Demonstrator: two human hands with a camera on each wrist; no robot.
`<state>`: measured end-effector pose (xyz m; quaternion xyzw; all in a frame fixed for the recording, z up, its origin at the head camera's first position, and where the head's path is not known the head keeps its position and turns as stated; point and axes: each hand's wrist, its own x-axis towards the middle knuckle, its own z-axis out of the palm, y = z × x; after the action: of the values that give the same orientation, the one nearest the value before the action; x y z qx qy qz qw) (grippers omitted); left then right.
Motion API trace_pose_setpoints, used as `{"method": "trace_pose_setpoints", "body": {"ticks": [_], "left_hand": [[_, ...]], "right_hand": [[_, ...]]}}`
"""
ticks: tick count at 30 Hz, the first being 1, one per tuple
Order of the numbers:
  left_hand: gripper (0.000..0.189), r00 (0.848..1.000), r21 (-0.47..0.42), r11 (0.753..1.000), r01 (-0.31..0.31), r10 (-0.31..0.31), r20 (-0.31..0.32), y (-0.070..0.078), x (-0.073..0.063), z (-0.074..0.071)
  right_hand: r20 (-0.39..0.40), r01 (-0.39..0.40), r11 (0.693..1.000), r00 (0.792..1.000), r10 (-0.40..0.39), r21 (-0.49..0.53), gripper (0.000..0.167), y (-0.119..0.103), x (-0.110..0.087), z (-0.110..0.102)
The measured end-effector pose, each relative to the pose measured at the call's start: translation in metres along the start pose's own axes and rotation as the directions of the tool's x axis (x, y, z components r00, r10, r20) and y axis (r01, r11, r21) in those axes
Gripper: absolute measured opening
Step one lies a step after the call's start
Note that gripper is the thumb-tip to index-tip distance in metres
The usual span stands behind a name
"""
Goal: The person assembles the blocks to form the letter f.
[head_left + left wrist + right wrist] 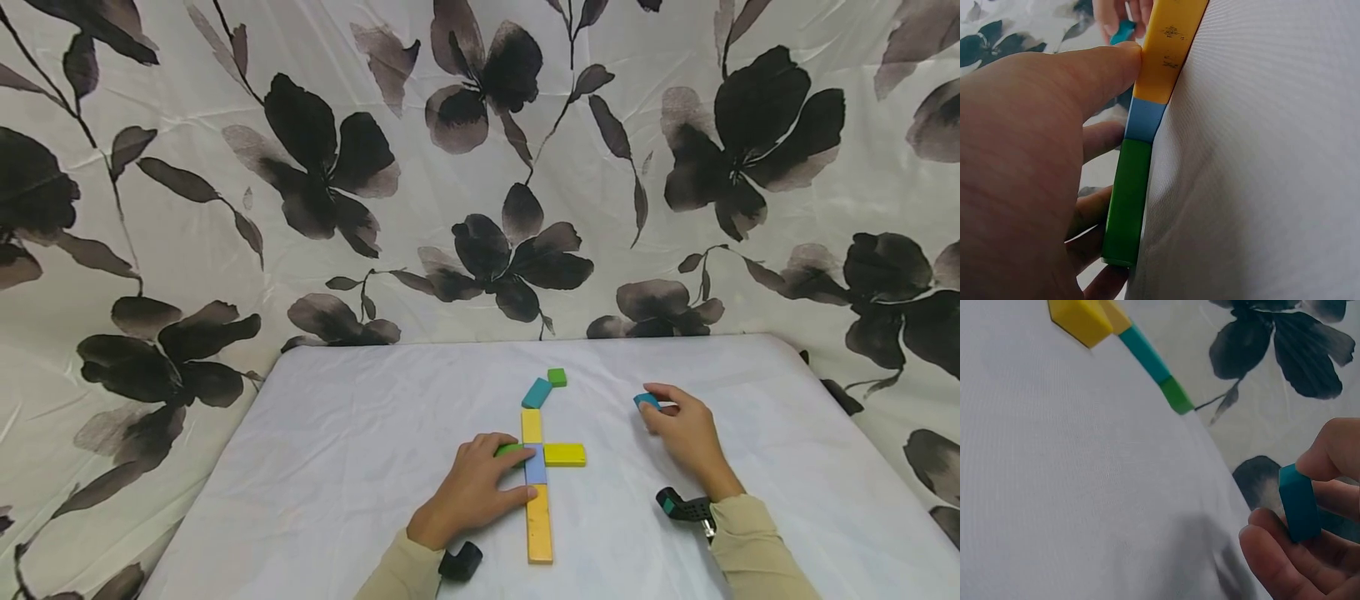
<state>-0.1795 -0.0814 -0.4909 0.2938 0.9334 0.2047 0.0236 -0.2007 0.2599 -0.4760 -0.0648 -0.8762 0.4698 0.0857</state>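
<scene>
My right hand (688,433) pinches a small teal block (1299,503) between thumb and fingers, right of the laid-out blocks. My left hand (474,485) rests on the cross-shaped row, its thumb touching the long orange block (539,533) and its fingers spread along the light blue block (536,468) and the green block (1127,203). That green block is partly covered by the fingers in the head view. On the other side of the blue block lies a yellow block (565,454). Above it runs another yellow block (531,425), then a slanted teal block (537,393) and a small green block (557,377).
A white cloth covers the table (337,467). Behind its far edge hangs a flower-patterned curtain (637,125). Dark wrist devices show at the left (461,562) and right (681,505) wrists, next to beige sleeves.
</scene>
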Motion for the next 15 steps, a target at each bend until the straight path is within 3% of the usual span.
{"method": "trace_pose_setpoints", "body": {"ticks": [15], "left_hand": [[0.057,1.000,0.008,1.000,-0.010,0.010,-0.015,0.000,-0.001,0.000]], "right_hand": [[0.111,-0.062,0.981,0.993,0.042,0.185,0.044,-0.006,0.018,0.021]]}}
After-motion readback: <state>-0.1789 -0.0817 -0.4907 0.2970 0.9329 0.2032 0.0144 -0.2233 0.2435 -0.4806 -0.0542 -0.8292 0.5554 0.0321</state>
